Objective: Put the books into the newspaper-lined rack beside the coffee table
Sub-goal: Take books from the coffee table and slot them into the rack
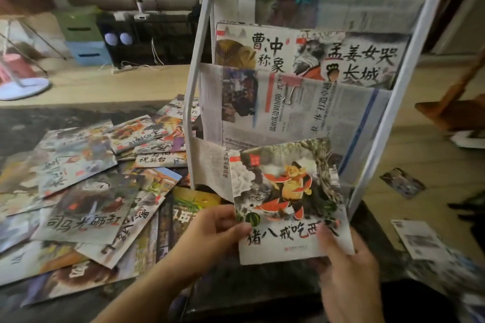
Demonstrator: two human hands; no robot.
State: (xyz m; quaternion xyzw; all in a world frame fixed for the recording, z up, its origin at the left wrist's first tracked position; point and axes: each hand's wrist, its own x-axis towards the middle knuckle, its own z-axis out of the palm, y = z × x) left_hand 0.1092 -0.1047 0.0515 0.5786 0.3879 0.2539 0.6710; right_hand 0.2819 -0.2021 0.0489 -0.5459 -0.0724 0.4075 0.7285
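Two hands (217, 228), one rack (409, 65) – three upright books (288, 199)

My one head camera looks forward and down, close over my hands (275, 252), with the rack (404, 81) near ahead and books (86, 191) spread left.

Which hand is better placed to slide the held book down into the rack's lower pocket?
Probably the right hand: it grips the watermelon book at its bottom right corner, directly below the rack. The left hand only pinches the left edge, nearer the book pile.
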